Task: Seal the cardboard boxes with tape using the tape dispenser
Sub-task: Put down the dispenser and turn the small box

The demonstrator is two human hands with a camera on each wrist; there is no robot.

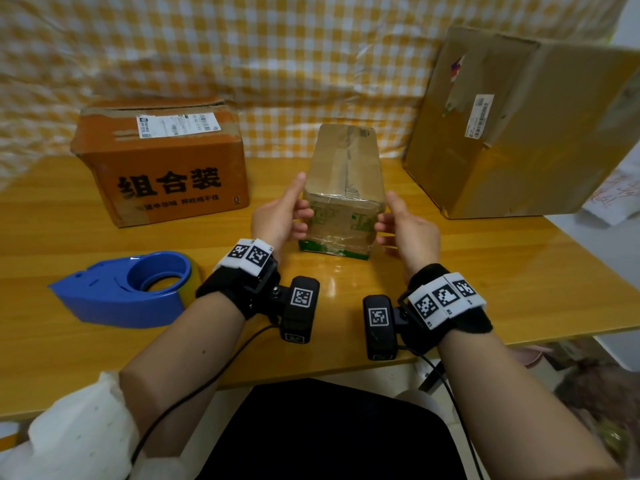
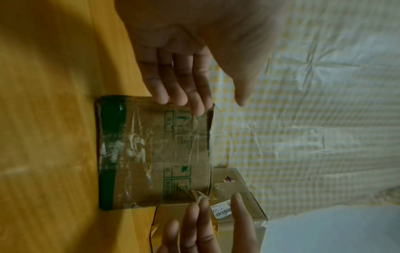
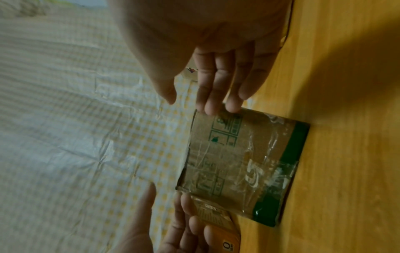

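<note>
The small box [image 1: 343,188] stands on the tabletop [image 1: 485,282] near the person, between both hands. The left hand [image 1: 280,216] sits at its left side and the right hand [image 1: 408,226] at its right side, each with fingers fairly straight and fingertips touching the near corners of the box; neither hand curls firmly round it. In the left wrist view the left fingertips [image 2: 181,97] lie on the upper edge of the box face [image 2: 155,152], and the right wrist view shows the right fingertips [image 3: 214,106] on the opposite edge in the same way.

The tape dispenser [image 1: 128,289] lies untouched at the near left of the tabletop, well apart from the hands. An orange box [image 1: 162,161] stands at the far left and a large brown box [image 1: 512,123] at the far right.

The step in hand looks like squaring up and steadying the small box, whose top seam appears torn and already carries old wrinkled tape. The next move probably calls for one hand to keep the box steady while the other reaches left for the dispenser and brings it to the top seam.
</note>
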